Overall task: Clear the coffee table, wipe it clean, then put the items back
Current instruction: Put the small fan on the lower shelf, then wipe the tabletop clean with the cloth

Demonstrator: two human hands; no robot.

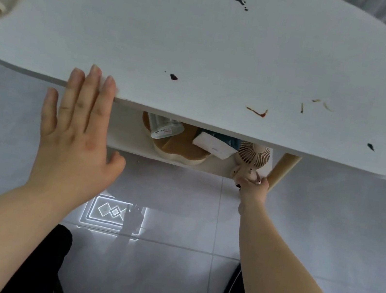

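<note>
While the coffee table [203, 45] top is cleared yet stained, wiping remains; left hand [77, 127] rests flat, empty, right hand [253, 185] grasps the fan [253, 156] on the lower shelf [126, 139].

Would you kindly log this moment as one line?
left hand flat on tabletop edge | right hand gripping fan on lower shelf | stains unwiped

Lower shelf [131, 143] beneath bench [203, 45]: cup [164, 127] lying on tray [181, 149] at left, box [213, 146] in the middle, fan [253, 156] at right. Left hand [75, 126] flat over near bench edge; right hand [253, 184] at fan base.
</note>
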